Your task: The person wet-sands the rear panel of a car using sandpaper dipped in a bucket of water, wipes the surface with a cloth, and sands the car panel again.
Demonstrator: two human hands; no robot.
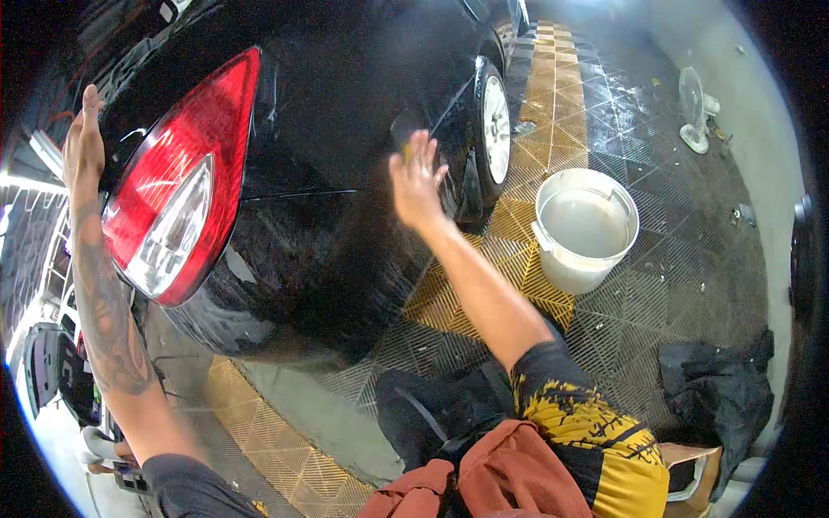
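A black car (345, 112) fills the upper middle, its paint wet or streaked in places. My left hand (85, 147) rests at the car's edge, left of the red and clear tail light (199, 138), with its fingers stretched upward. My right hand (419, 181) lies against the dark side panel behind the white-rimmed wheel (495, 129), fingers spread. A small yellowish patch shows beside its fingertips, too unclear to name. Nothing is visible in my left hand.
A white bucket (587, 281) holding cloudy liquid stands on the grey and yellow grid floor (553, 86) at the right. Farther back is a white fan (693, 112) by the wall. Dark cloth (721, 380) and an open cardboard box (704, 475) lie at the lower right.
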